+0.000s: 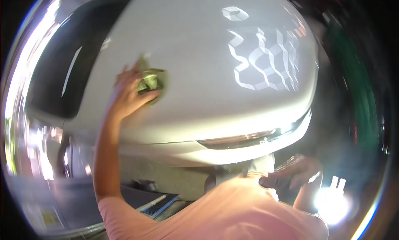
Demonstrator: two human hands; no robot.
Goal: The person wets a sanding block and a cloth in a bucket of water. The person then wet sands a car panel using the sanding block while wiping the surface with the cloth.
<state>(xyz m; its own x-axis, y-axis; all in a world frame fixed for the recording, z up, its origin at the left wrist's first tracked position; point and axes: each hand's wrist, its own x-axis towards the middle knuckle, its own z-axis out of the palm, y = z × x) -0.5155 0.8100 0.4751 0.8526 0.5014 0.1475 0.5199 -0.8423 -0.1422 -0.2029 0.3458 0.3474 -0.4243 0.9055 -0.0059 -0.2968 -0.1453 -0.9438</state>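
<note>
My left hand (129,90) presses a yellow-green cloth (150,81) against a glossy white car hood (183,61). The fingers spread over the cloth's left side and the thumb lies along its lower edge. Motion smears the cloth's outline a little. My right hand (293,173) is held in front of my body at the lower right, below the headlight (249,138) and apart from the car. Its fingers look curled, in dark shadow, and I cannot make out whether anything is in them.
The dark windshield (66,53) borders the hood on the left. A bright lamp (332,204) shines at the lower right. A blue item (160,206) lies low down beside a dark grey surface (83,194). Something green (361,82) stands at the far right.
</note>
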